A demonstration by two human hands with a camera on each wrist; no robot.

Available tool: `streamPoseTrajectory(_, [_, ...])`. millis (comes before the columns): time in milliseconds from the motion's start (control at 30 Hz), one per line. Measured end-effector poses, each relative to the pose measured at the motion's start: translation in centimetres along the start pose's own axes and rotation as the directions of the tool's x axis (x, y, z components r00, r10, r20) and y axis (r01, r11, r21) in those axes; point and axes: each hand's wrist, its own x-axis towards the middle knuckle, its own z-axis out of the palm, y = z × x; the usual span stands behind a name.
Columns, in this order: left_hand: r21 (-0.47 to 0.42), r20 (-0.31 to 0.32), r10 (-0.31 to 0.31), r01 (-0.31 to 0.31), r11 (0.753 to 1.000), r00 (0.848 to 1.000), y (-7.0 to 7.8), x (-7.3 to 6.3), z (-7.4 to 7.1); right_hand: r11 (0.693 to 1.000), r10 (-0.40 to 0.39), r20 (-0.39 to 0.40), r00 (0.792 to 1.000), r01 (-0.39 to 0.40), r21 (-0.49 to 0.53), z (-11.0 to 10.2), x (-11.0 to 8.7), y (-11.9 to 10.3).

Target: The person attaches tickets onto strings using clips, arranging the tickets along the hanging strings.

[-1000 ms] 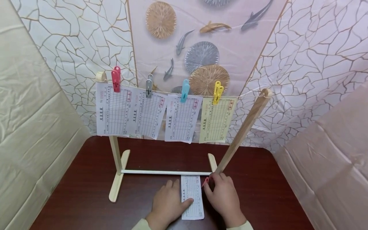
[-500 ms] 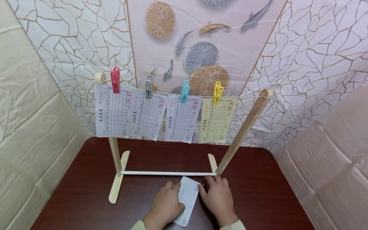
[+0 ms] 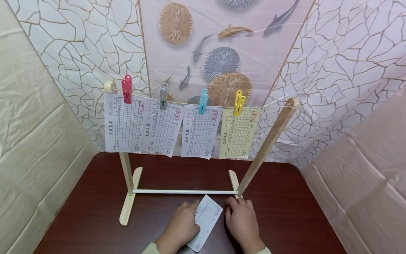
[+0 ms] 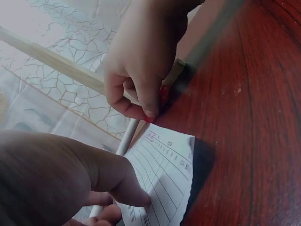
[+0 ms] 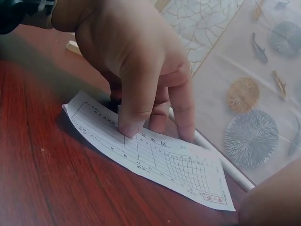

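My left hand point(image 3: 181, 224) pinches a printed receipt slip point(image 3: 207, 218), thumb on its face and fingers beneath. The slip slants above the table, its upper end leaning right; its shadow falls on the wood in the left wrist view. Just right of it, apart from its edge in the head view, is my right hand point(image 3: 242, 220), fingers curled down by the stand's right foot. In the left wrist view that hand pinches a small red clothespin point(image 4: 163, 95), mostly covered by the fingers. The head view hides this clothespin.
A wooden stand point(image 3: 268, 150) with a white crossbar point(image 3: 185, 192) holds up a string. On the string hang several receipts, including a yellow one point(image 3: 239, 135), under red point(image 3: 127, 90), grey point(image 3: 163, 96), blue point(image 3: 203, 101) and yellow clothespins point(image 3: 239, 103). Patterned cloth stands behind.
The slip has turned from upright to slanting, its lower end swinging left with my left hand. My right hand shifted left, then slightly back right. The red clothespin in it went out of sight.
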Motion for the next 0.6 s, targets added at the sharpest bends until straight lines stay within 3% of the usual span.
streamPoseTrajectory(267, [0.035, -0.005, -0.033, 0.033, 0.999, 0.999, -0.1, 0.1, 0.1, 0.995, 0.091, 0.098, 0.991, -0.094, 0.024, -1.6, -0.7, 0.0])
streamPoseTrajectory(600, [0.057, -0.06, -0.033, 0.036, 0.998, 0.998, 0.0, -0.3, 0.2, 0.996, 0.028, 0.056, 0.998, -0.032, 0.078, -2.0, -1.1, 0.1])
